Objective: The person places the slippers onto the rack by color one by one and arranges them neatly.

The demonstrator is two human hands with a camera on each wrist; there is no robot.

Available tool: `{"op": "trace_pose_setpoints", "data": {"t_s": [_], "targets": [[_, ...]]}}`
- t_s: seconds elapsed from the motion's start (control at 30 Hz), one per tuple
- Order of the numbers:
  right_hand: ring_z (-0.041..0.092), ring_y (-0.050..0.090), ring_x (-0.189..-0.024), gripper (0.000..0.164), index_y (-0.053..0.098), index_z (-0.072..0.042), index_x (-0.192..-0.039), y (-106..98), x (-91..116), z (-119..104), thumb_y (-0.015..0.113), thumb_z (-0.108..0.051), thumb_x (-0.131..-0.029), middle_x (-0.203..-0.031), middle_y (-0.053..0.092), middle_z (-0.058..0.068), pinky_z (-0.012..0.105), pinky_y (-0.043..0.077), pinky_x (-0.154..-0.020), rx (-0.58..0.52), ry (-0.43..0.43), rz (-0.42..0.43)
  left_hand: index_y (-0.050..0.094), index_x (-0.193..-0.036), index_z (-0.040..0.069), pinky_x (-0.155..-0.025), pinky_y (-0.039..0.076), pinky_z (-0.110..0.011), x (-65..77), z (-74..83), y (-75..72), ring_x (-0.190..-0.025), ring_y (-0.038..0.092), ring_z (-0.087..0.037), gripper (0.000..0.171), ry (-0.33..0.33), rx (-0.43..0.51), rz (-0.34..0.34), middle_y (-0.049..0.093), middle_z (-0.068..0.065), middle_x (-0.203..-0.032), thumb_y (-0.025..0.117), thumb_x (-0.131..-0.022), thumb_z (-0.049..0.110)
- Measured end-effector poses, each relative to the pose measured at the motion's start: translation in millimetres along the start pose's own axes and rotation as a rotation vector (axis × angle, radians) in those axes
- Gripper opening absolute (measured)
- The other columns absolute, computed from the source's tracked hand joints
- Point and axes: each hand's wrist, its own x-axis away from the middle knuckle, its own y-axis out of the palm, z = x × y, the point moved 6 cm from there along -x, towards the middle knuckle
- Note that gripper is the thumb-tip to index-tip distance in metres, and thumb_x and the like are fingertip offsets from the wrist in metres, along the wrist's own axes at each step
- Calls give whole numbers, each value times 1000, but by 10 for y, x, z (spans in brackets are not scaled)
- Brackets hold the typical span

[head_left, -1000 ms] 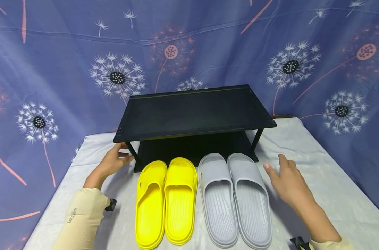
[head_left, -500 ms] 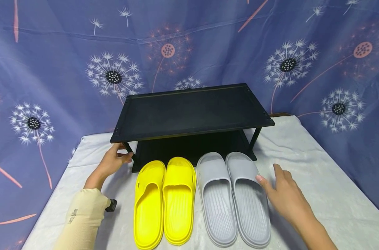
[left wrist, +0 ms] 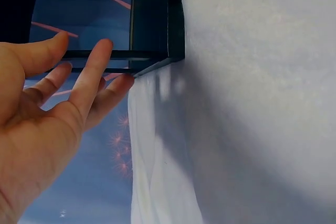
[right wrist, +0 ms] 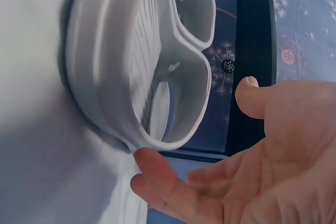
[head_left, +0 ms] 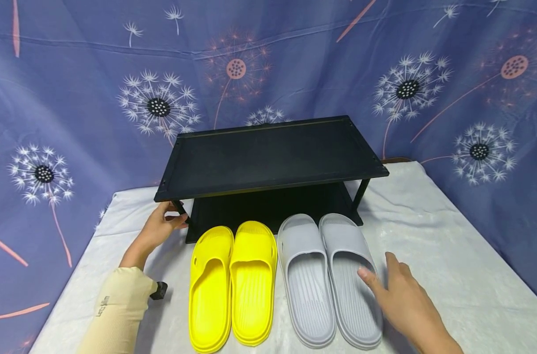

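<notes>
My left hand (head_left: 159, 227) is beside the left end of a black two-tier shoe rack (head_left: 268, 157). In the left wrist view its fingers (left wrist: 94, 77) spread loosely, overlapping the rack's thin end posts (left wrist: 142, 55) without curling round them. My right hand (head_left: 407, 302) hovers by the outer edge of the right grey slipper (head_left: 357, 295), thumb over its footbed in the head view. Thumb and fingers stand apart in the right wrist view, fingertips close to the strap (right wrist: 184, 90). The left grey slipper (head_left: 310, 295) lies alongside, toes toward the rack.
A pair of yellow slippers, the left one (head_left: 211, 300) and the right one (head_left: 253, 300), lies left of the grey pair, before the rack. A white cloth (head_left: 454, 236) covers the table. Blue dandelion-print fabric (head_left: 295, 59) hangs behind and at the sides.
My right hand has moved toward me and to the left, from beside the grey slipper's toe to beside its middle. The left hand stays at the rack's end; the view shifts slightly.
</notes>
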Motion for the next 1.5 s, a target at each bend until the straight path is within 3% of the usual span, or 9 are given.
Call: {"op": "trace_pose_setpoints", "data": {"t_s": [0.13, 0.33, 0.5, 0.7, 0.97, 1.13, 1.3, 1.5], "targets": [[61, 37, -121, 112, 13, 18, -143, 86, 70, 3, 37, -75, -87, -136, 28, 45, 70, 36, -90, 20, -5, 1, 33, -136, 5, -86, 55, -38, 1, 25, 7, -98, 65, -37, 48, 15, 40, 0, 41, -25, -126, 58, -95, 6], [58, 46, -114, 117, 17, 22, -138, 211, 139, -3, 45, -77, -83, -128, 37, 45, 67, 42, -84, 33, 14, 10, 35, -132, 5, -85, 55, -44, -18, 48, 3, -94, 64, -40, 44, 48, 58, 10, 43, -24, -121, 56, -94, -1], [57, 51, -106, 121, 17, 23, -136, 283, 154, 11, 49, -79, -79, -120, 42, 44, 65, 45, -79, 42, 29, 22, 33, -133, 6, -86, 55, -42, -13, 48, 16, -96, 64, -40, 45, 36, 53, 15, 43, -23, -121, 57, -94, 1], [58, 49, -107, 131, 15, 26, -135, 369, 167, 34, 54, -82, -72, -122, 37, 48, 66, 45, -80, 58, 55, 13, 33, -131, 4, -89, 54, -41, 1, 43, 18, -97, 63, -37, 44, 11, 33, 25, 43, -22, -122, 58, -95, 5], [58, 46, -111, 134, 12, 26, -135, 459, 230, 23, 61, -80, -68, -123, 36, 48, 66, 45, -80, 76, 53, 13, 34, -128, 0, -93, 51, -38, 0, 41, 22, -114, 52, -38, 42, 28, 35, 33, 46, -21, -118, 59, -94, 4], [59, 44, -112, 140, 10, 26, -134, 514, 228, 34, 61, -83, -62, -124, 35, 49, 67, 45, -79, 90, 64, 0, 32, -128, -3, -89, 53, -44, 3, 22, 39, -109, 53, -40, 43, 22, 91, 23, 45, -23, -116, 57, -93, -1], [53, 48, -105, 144, 13, 25, -133, 548, 223, 28, 62, -85, -55, -116, 41, 46, 65, 48, -74, 102, 27, 38, 31, -128, -4, -91, 51, -49, 2, 14, 47, -102, 58, -40, 43, 16, 108, 17, 44, -24, -114, 57, -93, -2], [50, 47, -103, 147, 11, 24, -134, 583, 242, 24, 63, -86, -51, -112, 42, 43, 61, 49, -67, 94, 8, 72, 35, -126, 2, -92, 51, -47, 4, 20, 46, -102, 62, -39, 40, 5, 100, 11, 43, -21, -114, 58, -94, 3]]}}
